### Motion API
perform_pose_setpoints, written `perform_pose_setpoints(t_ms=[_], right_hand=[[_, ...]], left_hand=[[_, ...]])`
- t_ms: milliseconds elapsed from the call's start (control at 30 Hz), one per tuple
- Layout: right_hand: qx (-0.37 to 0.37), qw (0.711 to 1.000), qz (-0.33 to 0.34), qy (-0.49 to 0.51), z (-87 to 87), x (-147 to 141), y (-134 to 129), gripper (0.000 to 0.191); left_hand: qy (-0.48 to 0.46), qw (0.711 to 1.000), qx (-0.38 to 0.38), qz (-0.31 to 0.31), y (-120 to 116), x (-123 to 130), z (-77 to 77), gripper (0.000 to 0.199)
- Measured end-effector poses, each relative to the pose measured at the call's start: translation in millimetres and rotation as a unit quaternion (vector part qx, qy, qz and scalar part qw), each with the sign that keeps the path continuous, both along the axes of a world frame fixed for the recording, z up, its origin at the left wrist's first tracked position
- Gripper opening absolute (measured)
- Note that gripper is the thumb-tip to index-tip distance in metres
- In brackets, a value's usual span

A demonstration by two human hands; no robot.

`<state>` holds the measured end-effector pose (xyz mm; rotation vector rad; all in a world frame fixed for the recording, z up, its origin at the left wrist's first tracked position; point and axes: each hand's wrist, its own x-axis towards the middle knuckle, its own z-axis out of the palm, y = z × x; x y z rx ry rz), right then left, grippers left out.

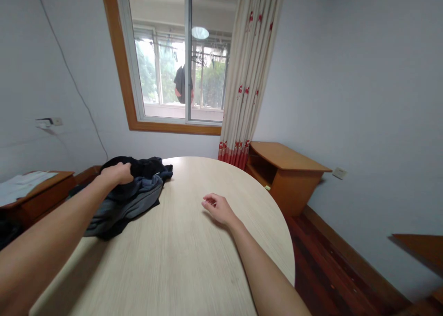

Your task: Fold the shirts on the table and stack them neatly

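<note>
A heap of dark clothes (128, 210), black, grey and blue-grey, lies at the left side of the round pale wooden table (194, 251). My left hand (119, 172) reaches over the heap, its fingers closed on a black garment (147, 167) at the top; the fingertips are partly hidden. The garment's kind does not show, as it is bunched up. Over the middle of the table, my right hand (218, 207) is loosely curled, with a gap between thumb and fingers and nothing in it. It is apart from the clothes.
Beyond the table's right edge stands a brown wooden cabinet (287, 159) beside a patterned curtain (249, 76). A sliding window (159, 67) is in the far wall. At the left is a low wooden piece of furniture (44, 191) with white sheets on top.
</note>
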<state>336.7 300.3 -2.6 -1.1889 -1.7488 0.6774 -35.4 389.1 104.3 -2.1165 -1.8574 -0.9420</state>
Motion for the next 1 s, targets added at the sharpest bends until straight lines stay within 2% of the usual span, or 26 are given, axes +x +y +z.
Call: perform_pose_setpoints(t_ms=[33, 67, 100, 133, 200, 267, 333, 400, 500, 733, 1000], right_hand=[[0.003, 1.000, 0.000, -0.014, -2.3, 1.0, 1.9, 0.022], [0.005, 1.000, -0.002, -0.027, -4.6, 1.9, 3.7, 0.020], [0.006, 0.999, -0.004, -0.039, -6.8, 2.5, 5.2, 0.018], [0.004, 0.999, -0.007, -0.048, -9.1, 2.8, 6.5, 0.017], [0.001, 0.998, -0.014, -0.060, -13.5, 2.7, 7.9, 0.016], [0.004, 0.998, -0.022, -0.067, -17.2, 1.6, 8.1, 0.017], [0.008, 0.997, -0.024, -0.076, -19.7, 0.1, 7.8, 0.018], [0.001, 0.996, -0.019, -0.092, -20.7, -1.5, 7.6, 0.018], [-0.015, 0.991, -0.021, -0.130, -19.3, -5.1, 7.4, 0.018], [-0.027, 0.977, -0.046, -0.204, -12.3, -13.6, 4.4, 0.018], [-0.033, 0.986, -0.007, -0.164, -14.8, -9.4, 3.2, 0.019]], left_hand=[[0.048, 0.997, -0.048, 0.040, -5.3, 8.8, 10.4, 0.035], [0.088, 0.991, -0.085, 0.054, -12.7, 21.3, 19.1, 0.038], [0.117, 0.988, -0.096, 0.034, -22.3, 37.1, 23.8, 0.040], [0.127, 0.989, -0.081, -0.013, -34.0, 55.5, 22.8, 0.037], [0.085, 0.988, -0.087, -0.095, -60.4, 94.7, 2.7, 0.028], [0.086, 0.976, -0.141, -0.144, -83.4, 127.0, -33.8, 0.027], [0.090, 0.971, -0.145, -0.167, -95.1, 145.2, -71.6, 0.031], [0.084, 0.970, -0.148, -0.173, -94.5, 149.6, -98.6, 0.034], [0.079, 0.969, -0.153, -0.179, -85.5, 143.1, -113.7, 0.036], [0.058, 0.959, -0.184, -0.208, -86.4, 135.6, -106.6, 0.043], [0.029, 0.956, -0.184, -0.226, -87.2, 132.0, -107.9, 0.042]])
